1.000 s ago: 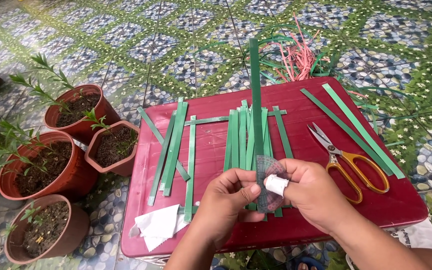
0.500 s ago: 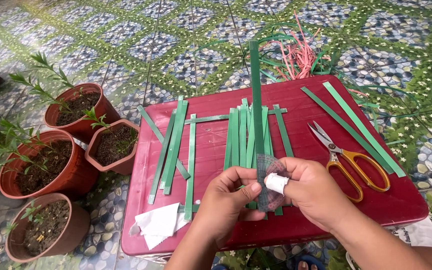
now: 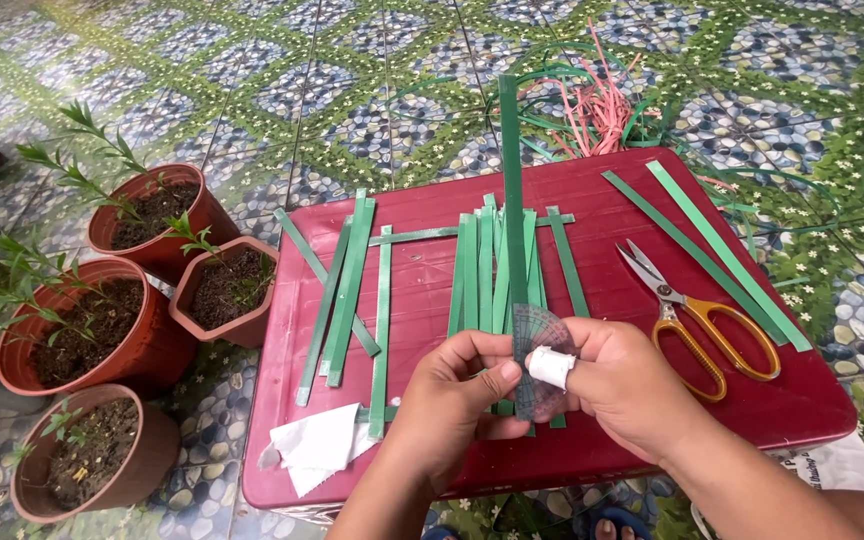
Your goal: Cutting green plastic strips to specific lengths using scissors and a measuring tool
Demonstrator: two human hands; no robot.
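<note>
Held at the near edge of the red bench: a small clear protractor, pinched between both hands, flat face toward the camera, curved edge up, straight edge down and partly hidden behind the fingers; left hand curled, thumb and forefinger nipping the protractor's left side; right hand closed on its right side, thumb wrapped in a white bandage and pressed against the clear plastic; neither hand spread, both pinching the same thing.

Directly beyond the protractor, away from the body: a bundle of green strips lying side by side, long axes running near to far, near ends reaching down to the hands and partly seen through the protractor; 1 darker, longer strip running up the middle and past the far edge of the bench; 1 thin strip crossing the bundle near its far end, axis left to right. So strips straight ahead of both hands, roughly between them, neither hand clearly nearer.

Off to the right, well apart from the right hand yet nearest to it: scissors with yellow handles, blades pointing far-left; beyond them 2 long green strips laid on a slant. Off to the left: more green strips in a loose group, and a crumpled white paper at the near-left corner. Left of the bench on the patterned tile floor: 4 brown plant pots; past the far edge, a tangle of pink and green strips.
</note>
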